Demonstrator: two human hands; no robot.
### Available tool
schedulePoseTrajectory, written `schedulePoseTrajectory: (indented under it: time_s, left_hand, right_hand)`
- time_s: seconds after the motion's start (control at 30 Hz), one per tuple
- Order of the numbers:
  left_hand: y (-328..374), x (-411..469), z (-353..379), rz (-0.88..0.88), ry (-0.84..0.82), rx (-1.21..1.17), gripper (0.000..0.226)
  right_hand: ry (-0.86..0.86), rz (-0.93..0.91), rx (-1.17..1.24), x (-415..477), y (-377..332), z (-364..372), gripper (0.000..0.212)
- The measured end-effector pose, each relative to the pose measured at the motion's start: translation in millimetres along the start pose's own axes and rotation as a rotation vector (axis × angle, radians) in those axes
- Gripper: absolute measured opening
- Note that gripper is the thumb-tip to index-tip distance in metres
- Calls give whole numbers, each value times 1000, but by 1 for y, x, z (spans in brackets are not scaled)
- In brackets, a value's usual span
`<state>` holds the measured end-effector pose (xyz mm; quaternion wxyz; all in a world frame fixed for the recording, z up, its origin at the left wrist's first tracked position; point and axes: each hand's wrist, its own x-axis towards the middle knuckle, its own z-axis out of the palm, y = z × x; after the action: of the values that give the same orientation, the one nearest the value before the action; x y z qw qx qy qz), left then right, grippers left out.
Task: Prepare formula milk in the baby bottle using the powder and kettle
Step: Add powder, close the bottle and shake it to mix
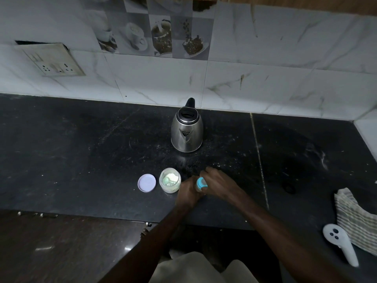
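Both hands clasp the baby bottle (201,183) near the table (81,150) front edge: left hand (188,193) wraps its body, right hand (219,180) grips the blue cap. Bottle stands upright, cap skyward. Powder jar (170,180) at its 9 o'clock; kettle (186,129) at 12, spout toward the person.

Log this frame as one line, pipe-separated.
left hand: holds bottle | right hand: on blue cap | jar: open, scoop inside | lid: left of jar | kettle: behind, untouched

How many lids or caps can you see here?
2: a loose pale lid lies flat left of the open powder jar; a blue cap sits on the bottle between both hands.
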<state>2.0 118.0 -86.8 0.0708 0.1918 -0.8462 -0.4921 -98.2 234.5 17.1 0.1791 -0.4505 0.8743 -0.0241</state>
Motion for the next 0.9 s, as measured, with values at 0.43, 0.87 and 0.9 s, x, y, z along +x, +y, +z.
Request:
schedulePoseTrajectory:
  time_s: [0.43, 0.87, 0.9]
  left_hand:
    - [3, -2, -1, -17, 12, -36, 31]
    - [6, -1, -1, -37, -13, 34, 39]
    - [7, -1, -2, -36, -8, 38, 39]
  right_hand:
    - [-67, -132, 169, 6, 22, -9, 47]
    - [-19, 91, 76, 5, 7, 5, 52]
    - [-22, 112, 68, 5, 6, 4, 55]
